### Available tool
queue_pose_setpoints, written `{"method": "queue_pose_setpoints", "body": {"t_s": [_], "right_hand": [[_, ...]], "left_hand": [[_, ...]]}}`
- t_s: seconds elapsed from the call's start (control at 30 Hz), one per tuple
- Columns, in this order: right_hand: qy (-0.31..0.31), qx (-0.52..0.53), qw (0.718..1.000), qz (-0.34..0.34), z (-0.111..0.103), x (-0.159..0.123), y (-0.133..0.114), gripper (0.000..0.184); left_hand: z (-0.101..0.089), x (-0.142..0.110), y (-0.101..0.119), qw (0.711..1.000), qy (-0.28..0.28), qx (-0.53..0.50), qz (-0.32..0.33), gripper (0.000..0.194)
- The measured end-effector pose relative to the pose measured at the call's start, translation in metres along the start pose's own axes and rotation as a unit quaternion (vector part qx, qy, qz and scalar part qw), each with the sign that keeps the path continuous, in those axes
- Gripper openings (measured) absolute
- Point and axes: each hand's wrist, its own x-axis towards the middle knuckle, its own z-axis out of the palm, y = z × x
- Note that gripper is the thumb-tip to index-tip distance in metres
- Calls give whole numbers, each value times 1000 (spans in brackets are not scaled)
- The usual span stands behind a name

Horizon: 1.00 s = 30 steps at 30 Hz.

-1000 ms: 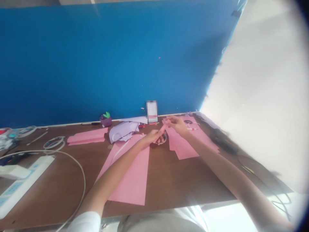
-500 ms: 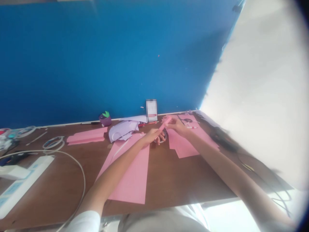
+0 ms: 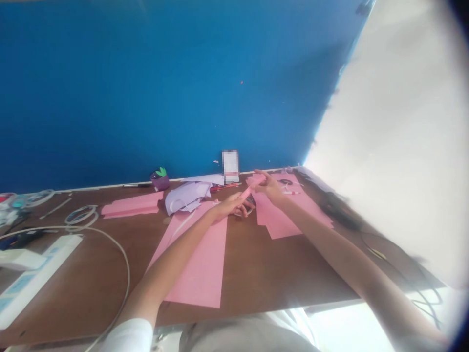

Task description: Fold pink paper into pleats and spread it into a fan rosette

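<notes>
Both my hands reach far across the brown table [image 3: 256,274] and hold one narrow pink paper strip [image 3: 251,188] between them. My left hand [image 3: 229,205] pinches its lower end, fingers curled. My right hand [image 3: 269,186] grips the upper end, some fingers stretched out. Under the hands lies a roll of tape [image 3: 248,209], partly hidden. A large pink sheet [image 3: 200,259] lies below my left arm, and more pink sheets [image 3: 282,215] lie under my right arm.
Folded pink paper [image 3: 132,204], crumpled lilac paper [image 3: 186,195], a small purple pot [image 3: 160,180] and a phone [image 3: 230,166] stand near the blue wall. A white power strip [image 3: 32,276] and cable [image 3: 124,264] are at left; dark cables [image 3: 340,212] at right.
The strip has been raised and stretched out between my hands, and my right hand has moved slightly up toward the wall. The left hand has stayed in place.
</notes>
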Motion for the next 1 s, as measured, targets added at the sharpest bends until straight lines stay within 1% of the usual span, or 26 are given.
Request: {"method": "queue_pose_setpoints", "body": {"t_s": [0.07, 0.13, 0.23, 0.33, 0.43, 0.5, 0.57, 0.67, 0.73, 0.8, 0.83, 0.9, 1.0], "right_hand": [[-3, 11, 1000, 6, 0, -1, -2, 75], [-19, 44, 999, 7, 2, -2, -2, 73], [-32, 69, 997, 18, 6, -4, 2, 72], [-44, 38, 998, 32, 8, -6, 6, 66], [-46, -3, 999, 11, 7, -7, 8, 58], [-44, -10, 999, -5, 6, -7, 9, 57], [-66, -3, 998, -5, 4, -8, 8, 60], [-120, 5, 993, 10, 3, -9, 4, 69], [-147, -4, 989, 17, 5, -9, -1, 72], [-159, -17, 987, 16, 7, -8, -3, 71], [-156, -23, 987, 11, 9, -7, -3, 70], [-130, -37, 991, -7, 12, -4, 1, 65], [-59, -111, 991, -45, 13, 3, 14, 56]], "left_hand": [[-1, 2, -3, 1000, 11, 4, -1, 57], [-2, 4, -7, 1000, 26, 13, 3, 53], [-2, 6, -12, 999, 28, 10, 11, 52], [-3, 6, -13, 1000, 22, 6, 13, 52], [-2, 4, -10, 1000, 16, 10, 5, 53], [0, 1, -6, 1000, 12, 9, 7, 55], [2, -3, -1, 1000, 6, 9, 16, 59], [5, -6, 5, 1000, 1, 4, 15, 61], [5, -6, 5, 1000, 6, -10, 7, 59], [4, -3, 2, 1000, 17, -22, 6, 57], [4, -2, 0, 999, 25, -26, 8, 56], [5, 2, -4, 998, 51, -38, 14, 52], [7, 9, -8, 991, 104, -78, 18, 45]]}}
